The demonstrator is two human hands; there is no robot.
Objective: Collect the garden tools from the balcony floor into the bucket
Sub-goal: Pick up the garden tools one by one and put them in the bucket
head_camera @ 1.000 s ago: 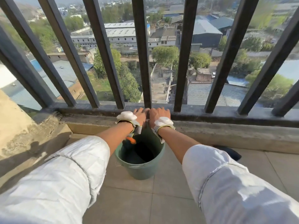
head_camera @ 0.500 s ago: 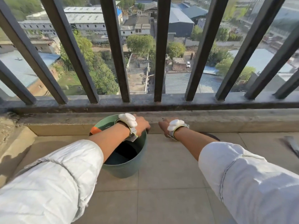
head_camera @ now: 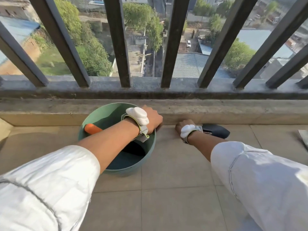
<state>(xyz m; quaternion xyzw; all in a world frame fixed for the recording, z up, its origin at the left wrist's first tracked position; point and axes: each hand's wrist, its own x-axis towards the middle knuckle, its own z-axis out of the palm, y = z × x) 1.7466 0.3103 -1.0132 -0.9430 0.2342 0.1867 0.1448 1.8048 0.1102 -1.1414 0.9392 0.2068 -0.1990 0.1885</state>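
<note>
The left forearm is crossing the green bucket and hiding most of the tool lying inside it; only an orange handle is showing, leaning against the inner wall. The left hand is gripping the bucket's far right rim, its fingers curling over the edge and mostly out of sight. The right hand is resting low on the balcony floor by the concrete curb; its fingers are hiding behind the wrist, so I cannot tell whether they are apart or together. A dark trowel blade is lying on the floor just right of that wrist, its handle end hidden. A grey tool is being cut off at the right edge.
</note>
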